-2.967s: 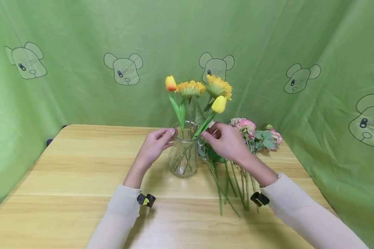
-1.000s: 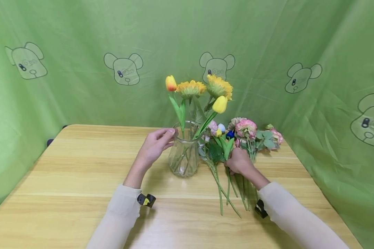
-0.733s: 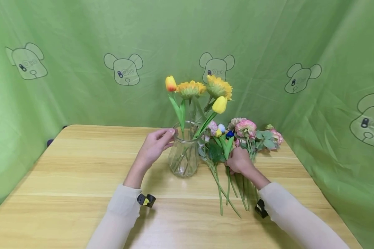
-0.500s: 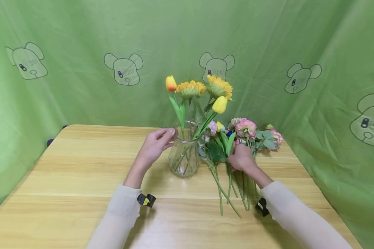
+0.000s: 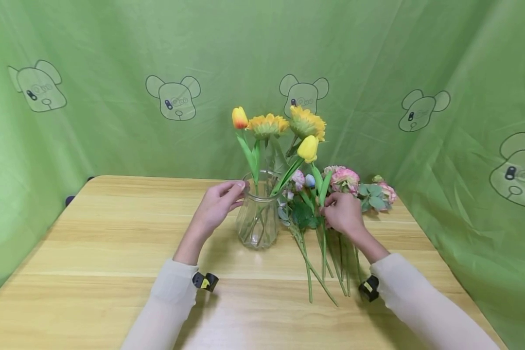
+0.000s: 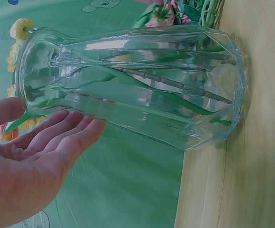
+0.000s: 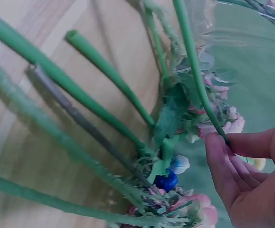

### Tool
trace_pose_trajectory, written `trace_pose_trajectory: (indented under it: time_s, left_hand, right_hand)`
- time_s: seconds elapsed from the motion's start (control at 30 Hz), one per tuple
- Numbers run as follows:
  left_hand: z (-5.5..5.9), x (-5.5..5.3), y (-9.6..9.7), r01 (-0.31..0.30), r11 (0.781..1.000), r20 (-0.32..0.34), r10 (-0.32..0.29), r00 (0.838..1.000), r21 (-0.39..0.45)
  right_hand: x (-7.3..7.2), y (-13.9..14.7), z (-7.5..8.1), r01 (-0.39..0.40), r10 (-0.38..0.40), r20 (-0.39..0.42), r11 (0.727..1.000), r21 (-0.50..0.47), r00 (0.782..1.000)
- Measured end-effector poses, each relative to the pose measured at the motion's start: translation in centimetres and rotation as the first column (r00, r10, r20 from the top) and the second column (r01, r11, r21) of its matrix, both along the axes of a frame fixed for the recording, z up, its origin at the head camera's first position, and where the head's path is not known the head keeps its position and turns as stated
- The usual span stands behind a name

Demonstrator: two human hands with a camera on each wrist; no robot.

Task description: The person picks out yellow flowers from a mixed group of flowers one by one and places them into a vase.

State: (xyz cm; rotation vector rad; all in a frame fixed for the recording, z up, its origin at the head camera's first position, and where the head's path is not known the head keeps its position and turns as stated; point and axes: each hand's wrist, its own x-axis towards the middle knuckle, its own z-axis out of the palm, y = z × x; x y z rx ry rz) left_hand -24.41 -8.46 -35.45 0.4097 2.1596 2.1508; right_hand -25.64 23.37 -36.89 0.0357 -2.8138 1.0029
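Observation:
A ribbed clear glass vase (image 5: 257, 228) stands upright on the table, holding two sunflowers (image 5: 269, 125), an orange-yellow tulip (image 5: 239, 118) and a yellow tulip (image 5: 308, 148). My left hand (image 5: 216, 204) holds the vase at its rim and neck, thumb at the rim and fingers along the glass in the left wrist view. My right hand (image 5: 344, 214) pinches the green stem (image 7: 197, 78) of another tulip between thumb and fingers. This tulip's leaves (image 5: 324, 187) rise above the hand; its yellow head is mostly hidden behind the vase's yellow tulip.
Right of the vase lie loose flowers: pink peonies (image 5: 345, 179), a pale blue tulip (image 5: 310, 181), a dark blue tulip (image 7: 166, 181) and several stems (image 5: 308, 272) pointing towards the front. A green curtain (image 5: 227, 48) hangs behind the wooden table (image 5: 113, 253).
My right hand has left the yellow tulip in the vase, gone down to the loose flowers, taken another tulip by its stem and raised it. My left hand stays at the vase.

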Motion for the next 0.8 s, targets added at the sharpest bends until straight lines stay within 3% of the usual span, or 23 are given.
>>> trace_pose_trajectory:
  time_s: [0.3, 0.57, 0.8]
  left_hand:
    - [0.0, 0.0, 0.0, 0.001, 1.000, -0.001, -0.001, 1.000, -0.006]
    - [-0.1, 0.0, 0.0, 0.002, 1.000, 0.001, -0.002, 1.000, 0.001]
    - [-0.1, -0.1, -0.1, 0.006, 1.000, -0.003, -0.006, 1.000, 0.002]
  right_hand:
    - [0.3, -0.9, 1.4, 0.011, -0.011, -0.109, 1.000, 0.001, 0.994]
    - [0.8, -1.5, 2.8, 0.002, -0.007, -0.049, 0.994, -0.111, 0.999]
    - [1.1, -1.3, 3.9, -0.017, 0.011, -0.025, 0.967, -0.256, 1.000]
